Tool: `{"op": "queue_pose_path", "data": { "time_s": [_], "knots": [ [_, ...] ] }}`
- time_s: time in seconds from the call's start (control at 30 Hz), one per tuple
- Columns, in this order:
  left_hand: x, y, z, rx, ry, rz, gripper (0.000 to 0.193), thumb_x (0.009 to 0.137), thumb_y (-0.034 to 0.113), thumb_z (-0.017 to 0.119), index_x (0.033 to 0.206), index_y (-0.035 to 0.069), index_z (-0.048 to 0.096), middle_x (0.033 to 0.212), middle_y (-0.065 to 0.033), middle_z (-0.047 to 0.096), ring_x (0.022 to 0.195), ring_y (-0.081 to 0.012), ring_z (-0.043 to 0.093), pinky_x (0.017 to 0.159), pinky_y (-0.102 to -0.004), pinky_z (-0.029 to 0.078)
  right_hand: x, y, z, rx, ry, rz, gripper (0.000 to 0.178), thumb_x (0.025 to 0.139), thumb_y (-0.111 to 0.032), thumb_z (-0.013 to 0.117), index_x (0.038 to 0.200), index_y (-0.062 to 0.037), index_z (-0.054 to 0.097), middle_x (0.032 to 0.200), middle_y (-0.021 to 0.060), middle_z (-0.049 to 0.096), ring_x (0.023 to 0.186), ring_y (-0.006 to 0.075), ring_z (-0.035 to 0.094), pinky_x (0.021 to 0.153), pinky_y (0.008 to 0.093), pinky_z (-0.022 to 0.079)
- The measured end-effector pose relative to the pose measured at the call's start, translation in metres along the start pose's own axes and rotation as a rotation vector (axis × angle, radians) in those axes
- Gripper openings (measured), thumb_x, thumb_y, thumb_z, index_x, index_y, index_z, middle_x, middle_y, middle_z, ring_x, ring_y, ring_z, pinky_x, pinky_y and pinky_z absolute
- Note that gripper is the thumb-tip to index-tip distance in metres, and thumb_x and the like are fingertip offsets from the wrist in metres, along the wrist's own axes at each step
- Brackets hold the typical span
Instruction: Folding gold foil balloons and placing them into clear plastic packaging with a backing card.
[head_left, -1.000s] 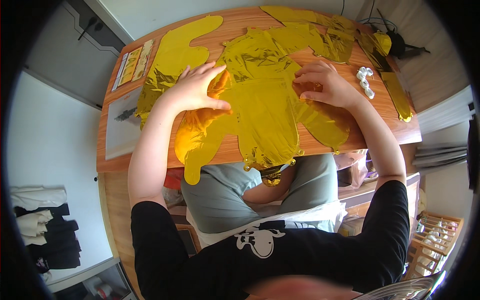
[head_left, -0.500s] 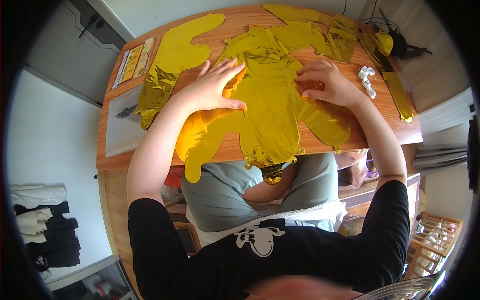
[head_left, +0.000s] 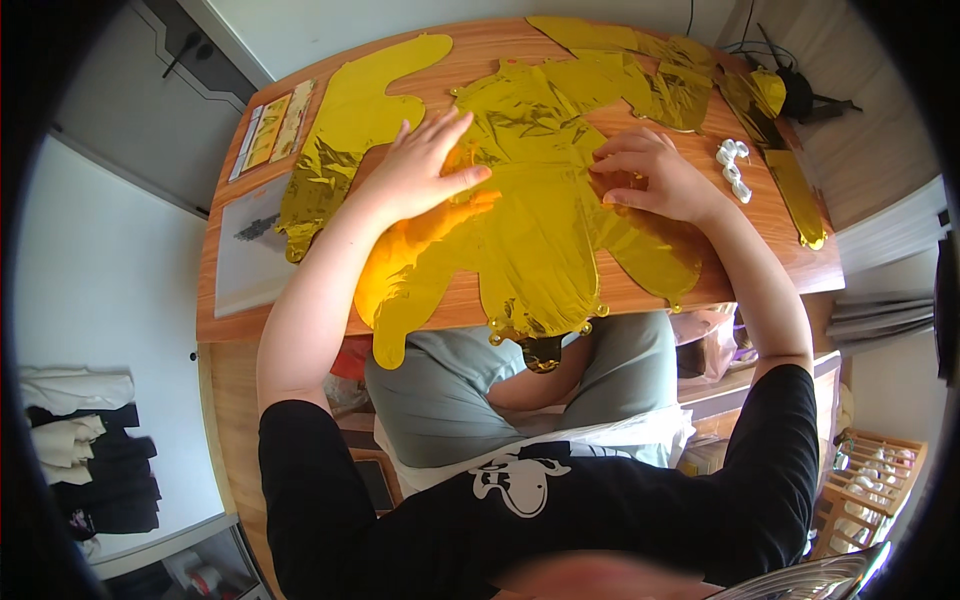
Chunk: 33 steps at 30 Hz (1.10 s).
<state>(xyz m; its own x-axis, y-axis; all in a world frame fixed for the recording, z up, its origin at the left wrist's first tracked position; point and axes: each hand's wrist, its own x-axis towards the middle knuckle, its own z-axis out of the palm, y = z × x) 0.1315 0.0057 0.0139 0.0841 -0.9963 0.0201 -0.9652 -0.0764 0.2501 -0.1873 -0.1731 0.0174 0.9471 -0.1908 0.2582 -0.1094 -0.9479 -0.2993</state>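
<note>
A flat, uninflated gold foil balloon (head_left: 540,235) lies in front of me, its lower end hanging over the table's near edge. My left hand (head_left: 425,165) is above its left side with fingers spread and thumb stretched out; the shiny foil mirrors the hand in orange. On the right side my right hand (head_left: 650,175) rests by the balloon's edge, fingers bent and the thumb apart from them, with nothing visible between. Whether the right fingertips press on the foil I cannot tell. Another flat gold balloon (head_left: 355,95) lies to the left.
More gold foil pieces (head_left: 685,85) spread along the wooden table's (head_left: 770,235) far right. White twisted ribbon (head_left: 735,170) lies right of my right hand. A clear plastic bag (head_left: 255,250) and a printed card (head_left: 270,130) are at the left. A black object with cables (head_left: 795,90) sits at the far right corner.
My left hand has moved slightly away from me, its thumb higher and its orange reflection now showing below it. The right hand stays almost where it was.
</note>
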Motion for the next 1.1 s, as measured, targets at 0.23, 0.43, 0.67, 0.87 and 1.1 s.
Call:
{"op": "queue_pose_path", "data": {
  "time_s": [0.23,0.43,0.67,0.87,1.1],
  "knots": [
    [0.008,-0.005,0.018,0.079,0.005,0.176,0.098,0.092,0.075,0.049,0.162,0.013,0.022,0.168,-0.0188,0.017,0.157,-0.0299,0.014,0.127,-0.0501,0.006,-0.002,-0.003,-0.001,0.011,0.000,0.008,0.039,0.079,-0.020,0.082,0.116,-0.0093,0.072,0.126,0.0077,0.065,0.125,0.0298,0.054,0.109,0.0457,0.036],
    [0.007,-0.002,0.014,0.046,-0.027,0.194,0.092,0.094,0.068,0.052,0.162,0.013,0.024,0.167,-0.0185,0.019,0.156,-0.0302,0.015,0.128,-0.0505,0.005,-0.002,-0.006,-0.005,0.010,-0.014,0.026,0.039,0.081,-0.022,0.082,0.116,-0.0094,0.073,0.126,0.0080,0.065,0.125,0.0296,0.054,0.110,0.0456,0.036],
    [0.008,-0.007,0.020,0.070,-0.020,0.206,0.097,0.092,0.075,0.048,0.160,0.009,0.027,0.167,-0.0184,0.020,0.156,-0.0308,0.016,0.127,-0.0499,0.008,-0.002,-0.005,-0.003,0.016,0.000,0.021,0.039,0.081,-0.024,0.082,0.116,-0.0094,0.073,0.124,0.0081,0.066,0.124,0.0297,0.054,0.110,0.0456,0.036],
    [0.009,-0.007,0.020,0.071,-0.016,0.213,0.098,0.092,0.076,0.047,0.160,0.008,0.028,0.168,-0.0180,0.019,0.156,-0.0310,0.015,0.127,-0.0499,0.009,-0.003,-0.002,-0.005,0.026,-0.010,0.027,0.039,0.081,-0.024,0.082,0.116,-0.0101,0.073,0.125,0.0079,0.066,0.124,0.0296,0.054,0.109,0.0457,0.037],
    [0.008,-0.001,0.014,0.121,-0.063,0.181,0.091,0.096,0.066,0.051,0.162,0.011,0.022,0.169,-0.0155,0.016,0.157,-0.0297,0.012,0.128,-0.0466,0.009,-0.002,0.003,-0.005,0.083,0.003,-0.009,0.032,0.088,-0.025,0.075,0.115,-0.0075,0.072,0.120,0.0101,0.069,0.120,0.0316,0.058,0.106,0.0439,0.042]
  ]
}}
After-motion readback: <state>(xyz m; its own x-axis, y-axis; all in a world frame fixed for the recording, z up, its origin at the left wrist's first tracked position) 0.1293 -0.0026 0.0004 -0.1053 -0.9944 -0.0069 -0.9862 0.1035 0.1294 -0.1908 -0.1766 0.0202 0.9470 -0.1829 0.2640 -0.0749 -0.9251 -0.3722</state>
